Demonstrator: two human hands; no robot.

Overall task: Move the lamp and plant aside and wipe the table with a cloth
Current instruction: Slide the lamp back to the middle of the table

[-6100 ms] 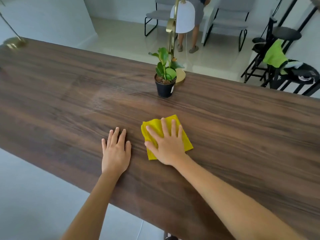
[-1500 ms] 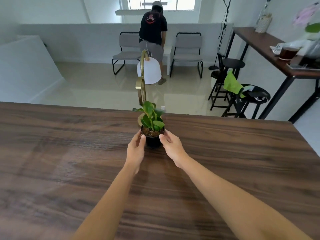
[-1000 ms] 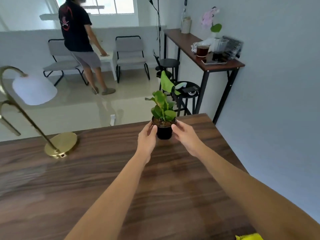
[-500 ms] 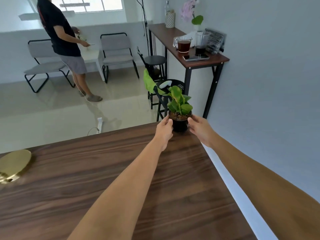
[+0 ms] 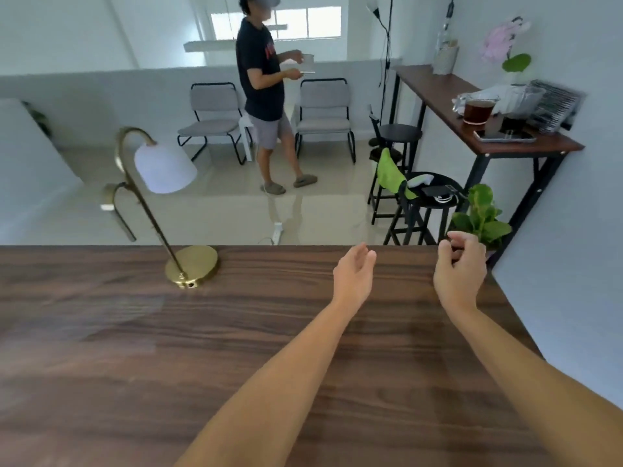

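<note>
The small green plant (image 5: 482, 219) stands at the far right corner of the dark wooden table (image 5: 236, 348); its pot is hidden behind my right hand (image 5: 460, 269), which hovers just in front with fingers loosely curled, holding nothing. My left hand (image 5: 354, 274) is open above the table, left of the plant and apart from it. The brass lamp (image 5: 161, 197) with a white shade stands on its round base at the table's far edge, left of centre. The yellow cloth is out of view.
A person in a dark shirt (image 5: 266, 96) walks past grey chairs (image 5: 323, 112) beyond the table. Black stools (image 5: 421, 197) with a green cloth stand behind the far right corner. A tall side table (image 5: 478, 123) with jugs lines the right wall.
Both hands have let go of the plant, which now rests at the far right corner, and pulled back a little. The view has swung left, bringing the lamp back in.
</note>
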